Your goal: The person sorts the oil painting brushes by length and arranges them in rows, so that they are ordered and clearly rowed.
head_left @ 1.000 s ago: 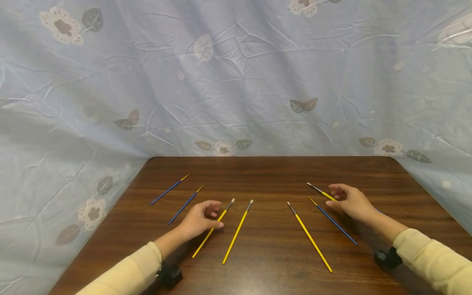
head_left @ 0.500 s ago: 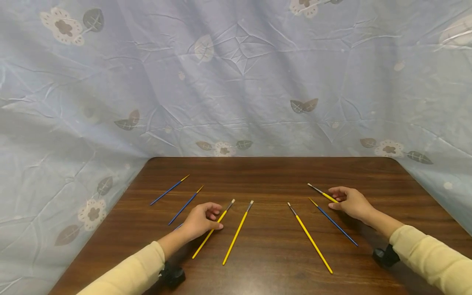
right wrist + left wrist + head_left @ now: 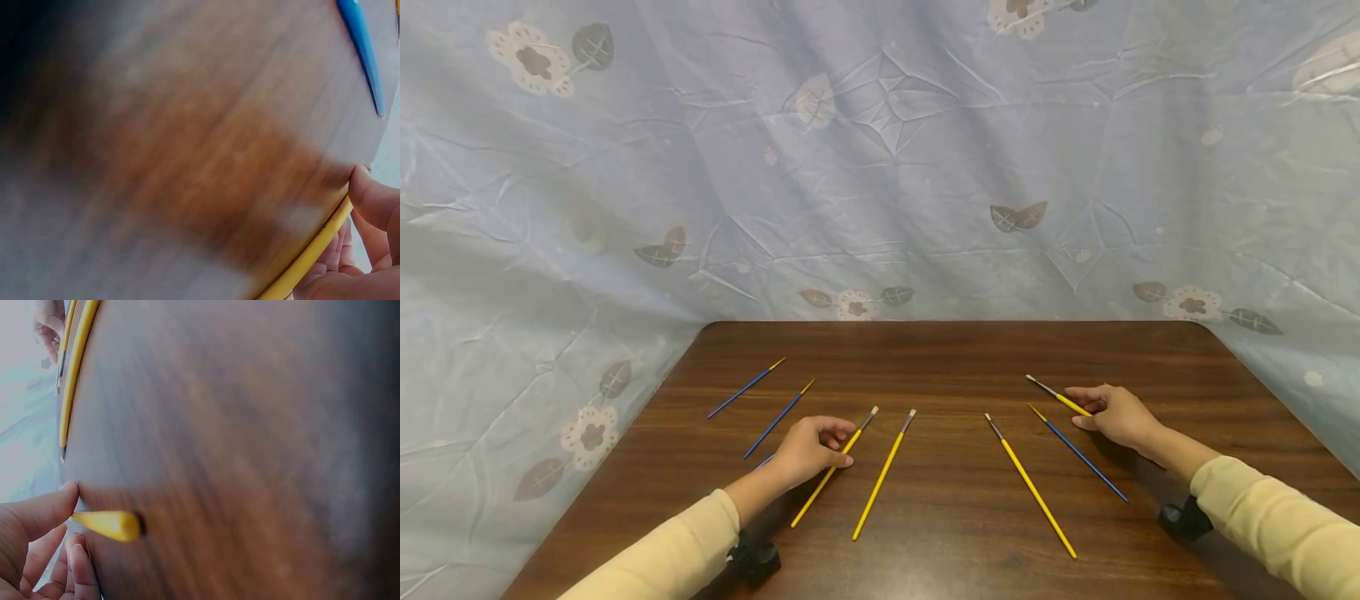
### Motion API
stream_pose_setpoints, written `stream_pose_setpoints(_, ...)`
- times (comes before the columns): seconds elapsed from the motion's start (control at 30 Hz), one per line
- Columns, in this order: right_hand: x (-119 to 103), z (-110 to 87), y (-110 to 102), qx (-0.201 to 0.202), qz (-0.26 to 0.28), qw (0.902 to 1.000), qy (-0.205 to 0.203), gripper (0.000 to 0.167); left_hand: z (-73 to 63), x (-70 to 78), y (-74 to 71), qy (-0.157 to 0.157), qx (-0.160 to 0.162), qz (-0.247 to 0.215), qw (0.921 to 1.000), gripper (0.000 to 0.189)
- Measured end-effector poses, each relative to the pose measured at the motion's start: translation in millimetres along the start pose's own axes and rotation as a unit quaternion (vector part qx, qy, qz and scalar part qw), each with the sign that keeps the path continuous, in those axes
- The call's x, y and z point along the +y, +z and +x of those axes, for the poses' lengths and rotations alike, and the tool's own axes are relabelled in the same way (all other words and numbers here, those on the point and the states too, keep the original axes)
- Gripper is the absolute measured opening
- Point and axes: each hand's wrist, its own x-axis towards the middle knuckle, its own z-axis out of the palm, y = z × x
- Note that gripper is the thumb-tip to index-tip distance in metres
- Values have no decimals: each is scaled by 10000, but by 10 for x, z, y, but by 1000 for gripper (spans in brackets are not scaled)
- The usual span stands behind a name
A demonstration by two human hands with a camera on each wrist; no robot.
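In the head view my left hand (image 3: 808, 450) lies over a yellow-handled flat paintbrush (image 3: 811, 504), thumb to its right and fingers to its left. The left wrist view shows the handle end (image 3: 115, 525) between thumb and fingers, which stand apart. At the far right, my right hand (image 3: 1116, 414) straddles another yellow paintbrush (image 3: 1063, 400), its pale bristles pointing toward the back left. That brush's handle (image 3: 312, 253) passes between thumb and fingers in the right wrist view. A second yellow paintbrush (image 3: 880, 479) lies right of the left hand.
Two thin blue paintbrushes (image 3: 778, 421) lie on the left, and a sliver of blue handle (image 3: 763, 461) shows at the left wrist. Right of centre are a yellow paintbrush (image 3: 1033, 487) and a blue paintbrush (image 3: 1082, 454). The brown table (image 3: 955, 517) meets a patterned curtain (image 3: 925, 208).
My right hand has lowered slightly around its yellow brush, fingers still either side of the handle. The left hand has shifted a little right and down. The brushes lie as before.
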Motion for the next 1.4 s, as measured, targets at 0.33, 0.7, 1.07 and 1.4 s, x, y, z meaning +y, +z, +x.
stream_pose_setpoints(0.33,21,10,-2,-82,-11,10000,0,53,14,-3,-13,186,99,433,9988,36)
stream_pose_setpoints(0.7,29,34,-15,-153,-71,9998,-39,49,38,31,-37,409,23,836,9957,33)
stream_pose_setpoints(1.07,52,45,-19,-46,-167,9998,-18,44,52,32,-29,466,37,961,9943,28)
stream_pose_setpoints(1.4,23,42,-52,-85,114,9997,221,43,68,14,-24,22,27,247,9997,26)
